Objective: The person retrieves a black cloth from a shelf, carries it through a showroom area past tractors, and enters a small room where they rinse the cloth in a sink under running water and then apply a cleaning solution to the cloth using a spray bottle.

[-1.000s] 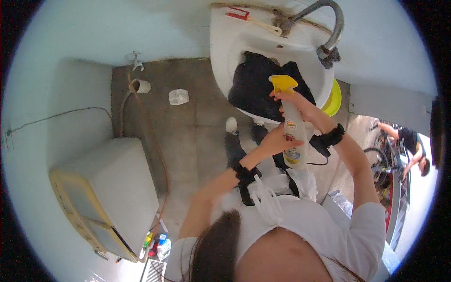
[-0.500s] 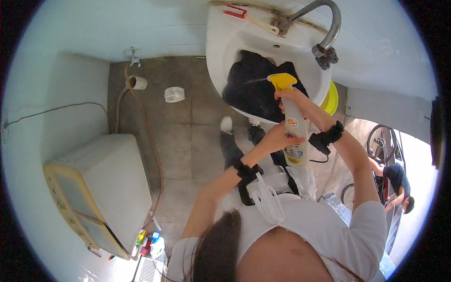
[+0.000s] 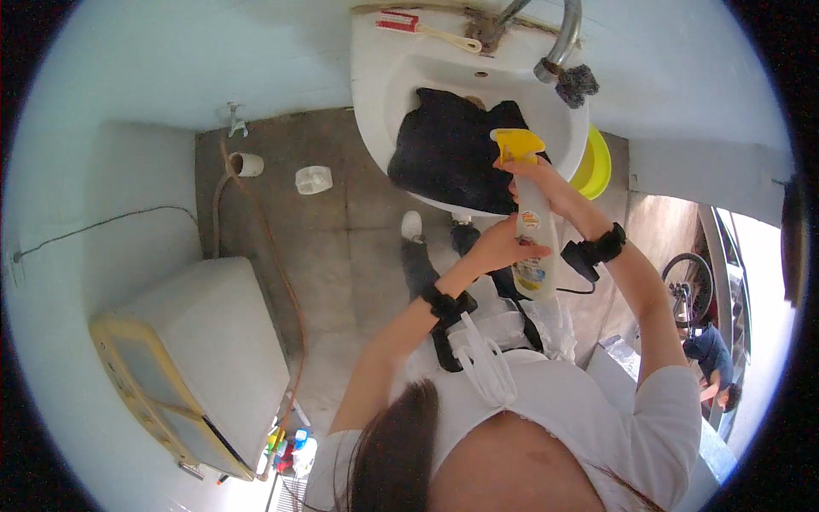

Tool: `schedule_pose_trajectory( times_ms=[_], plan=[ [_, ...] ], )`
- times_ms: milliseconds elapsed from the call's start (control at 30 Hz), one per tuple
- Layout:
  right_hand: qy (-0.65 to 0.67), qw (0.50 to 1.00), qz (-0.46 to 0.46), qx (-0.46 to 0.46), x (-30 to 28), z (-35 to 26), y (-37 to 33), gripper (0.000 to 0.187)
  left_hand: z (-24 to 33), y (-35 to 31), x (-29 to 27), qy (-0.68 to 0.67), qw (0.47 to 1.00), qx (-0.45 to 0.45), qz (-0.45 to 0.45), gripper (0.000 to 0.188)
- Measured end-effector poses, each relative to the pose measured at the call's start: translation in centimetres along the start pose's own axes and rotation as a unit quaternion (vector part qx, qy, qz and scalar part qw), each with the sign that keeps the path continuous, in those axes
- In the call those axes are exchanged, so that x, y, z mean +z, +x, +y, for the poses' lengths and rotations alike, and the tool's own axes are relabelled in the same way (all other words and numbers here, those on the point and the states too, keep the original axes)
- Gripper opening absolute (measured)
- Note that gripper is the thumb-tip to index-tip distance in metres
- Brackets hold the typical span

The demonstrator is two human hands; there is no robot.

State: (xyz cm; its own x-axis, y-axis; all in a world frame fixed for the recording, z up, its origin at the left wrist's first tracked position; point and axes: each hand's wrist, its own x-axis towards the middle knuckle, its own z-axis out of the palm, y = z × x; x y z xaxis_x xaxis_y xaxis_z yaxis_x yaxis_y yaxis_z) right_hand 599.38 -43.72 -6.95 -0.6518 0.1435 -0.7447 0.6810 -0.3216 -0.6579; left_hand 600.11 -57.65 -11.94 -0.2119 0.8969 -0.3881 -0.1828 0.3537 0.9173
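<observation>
A spray bottle (image 3: 531, 275) with a yellow trigger head and a pale body is held in both hands in front of the sink. My right hand (image 3: 543, 183) wraps round its neck below the trigger head. My left hand (image 3: 502, 247) grips the lower body, its thumb lying across the label. The nozzle points left over a dark, damp-looking cloth (image 3: 444, 149), which is spread in the white sink (image 3: 371, 111) and hangs over its front edge.
A red-and-white brush (image 3: 435, 32) lies on the sink's back ledge. A dark scrubber (image 3: 577, 85) hangs at the tap (image 3: 566, 38). A yellow basin (image 3: 595, 166) stands right of the sink. A washing machine (image 3: 205, 341) and hose (image 3: 271, 230) are left. Another person (image 3: 710, 354) is beside a bicycle (image 3: 689, 282).
A thin spray left the nozzle earlier; none shows now. The view has shifted slightly, and the sink and cloth sit further left. Both hands keep their hold on the bottle.
</observation>
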Motion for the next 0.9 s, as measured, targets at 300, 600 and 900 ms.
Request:
schedule_pose_trajectory(
  times_ms=[300, 600, 900],
  plan=[
    [0.029, 0.997, 0.074, -0.007, -3.1, 3.0, 0.6, 0.023, -2.1, 2.4, 0.9, -0.076, 0.99, 0.023, -0.115, 0.06],
    [0.056, 0.988, 0.132, -0.061, -5.2, 3.8, -1.5, 0.023, -2.0, 4.8, 1.6, 0.041, 0.988, 0.076, -0.127, 0.059],
    [0.111, 0.972, 0.187, -0.087, -6.2, 6.1, -1.5, 0.024, -3.7, 6.5, 2.2, -0.008, 0.972, 0.069, -0.225, 0.057]
  ],
)
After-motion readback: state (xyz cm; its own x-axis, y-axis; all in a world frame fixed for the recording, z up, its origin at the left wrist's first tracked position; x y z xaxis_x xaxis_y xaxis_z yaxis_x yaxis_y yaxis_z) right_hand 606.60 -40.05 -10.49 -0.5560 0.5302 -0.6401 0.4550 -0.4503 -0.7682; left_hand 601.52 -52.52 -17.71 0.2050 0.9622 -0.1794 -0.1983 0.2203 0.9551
